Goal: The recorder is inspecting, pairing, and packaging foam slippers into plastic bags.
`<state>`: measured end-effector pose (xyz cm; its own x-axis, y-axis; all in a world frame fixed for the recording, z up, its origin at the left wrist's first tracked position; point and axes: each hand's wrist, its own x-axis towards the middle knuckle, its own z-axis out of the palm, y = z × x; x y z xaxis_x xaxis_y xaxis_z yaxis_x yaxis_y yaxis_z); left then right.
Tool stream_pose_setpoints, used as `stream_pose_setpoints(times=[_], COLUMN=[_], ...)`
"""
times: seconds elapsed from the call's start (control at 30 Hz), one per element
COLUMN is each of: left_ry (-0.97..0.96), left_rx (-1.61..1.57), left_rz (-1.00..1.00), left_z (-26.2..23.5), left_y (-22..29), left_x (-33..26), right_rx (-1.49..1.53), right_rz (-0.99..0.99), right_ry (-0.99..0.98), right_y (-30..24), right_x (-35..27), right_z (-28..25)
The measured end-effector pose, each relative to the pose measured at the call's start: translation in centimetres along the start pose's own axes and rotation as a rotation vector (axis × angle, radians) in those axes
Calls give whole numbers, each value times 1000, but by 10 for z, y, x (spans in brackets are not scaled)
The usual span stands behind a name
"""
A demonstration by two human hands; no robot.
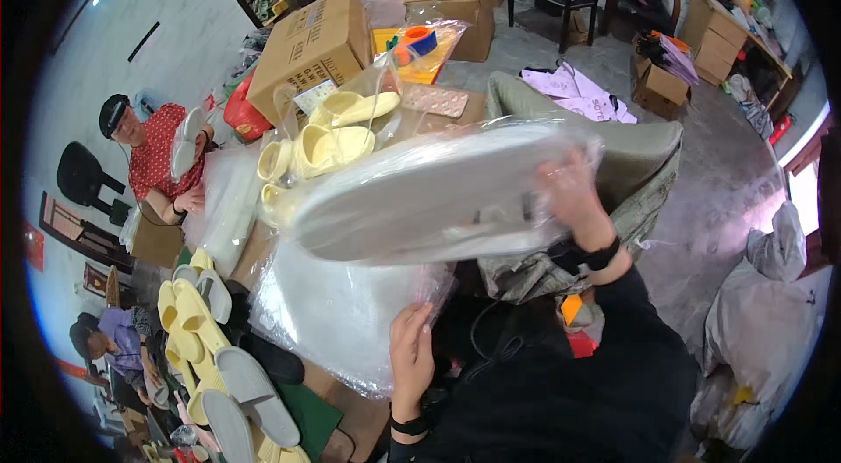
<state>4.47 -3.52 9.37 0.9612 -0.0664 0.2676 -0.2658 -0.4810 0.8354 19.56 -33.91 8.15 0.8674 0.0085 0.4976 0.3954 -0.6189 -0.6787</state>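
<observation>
My right hand point(574, 191), somewhat blurred, is closed on one end of a pale grey slipper point(420, 204) in a clear plastic bag. The slipper is held up in front of me with its long flat sole showing. Below it lies a stack of clear plastic bags point(337, 314). At the right edge of that stack is my left hand point(410, 353), fingers stretched out and nothing gripped. Just behind the raised slipper sit pale yellow slippers point(337, 148), some of them in clear plastic.
On the left, yellow and grey slippers point(250, 393) are heaped along the table. A person in a red dotted shirt point(162, 148) handles a slipper; another in purple point(127, 349) works farther off. Cardboard boxes point(311, 51) and a tape roll point(416, 42) stand behind. Large sacks point(758, 323) are at right.
</observation>
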Motion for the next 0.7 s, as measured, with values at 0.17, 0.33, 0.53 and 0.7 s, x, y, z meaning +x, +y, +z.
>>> stream_pose_setpoints(times=[0.17, 0.33, 0.53, 0.7], left_ry=[47, 8, -4, -17], left_rx=[-142, -222, -211, -144], left_rz=[-221, -222, -171, -115], left_z=[3, 6, 5, -13], left_y=[-22, -22, -22, -24], left_x=[-14, -7, -3, -16], right_rx=[-766, -183, -629, -829], right_rz=[-351, 230, -8, -38], right_ry=[498, 70, -264, -627], right_y=[4, -2, 69, 164], right_x=[-3, -2, -7, -45], right_z=[-102, -135, -40, 27])
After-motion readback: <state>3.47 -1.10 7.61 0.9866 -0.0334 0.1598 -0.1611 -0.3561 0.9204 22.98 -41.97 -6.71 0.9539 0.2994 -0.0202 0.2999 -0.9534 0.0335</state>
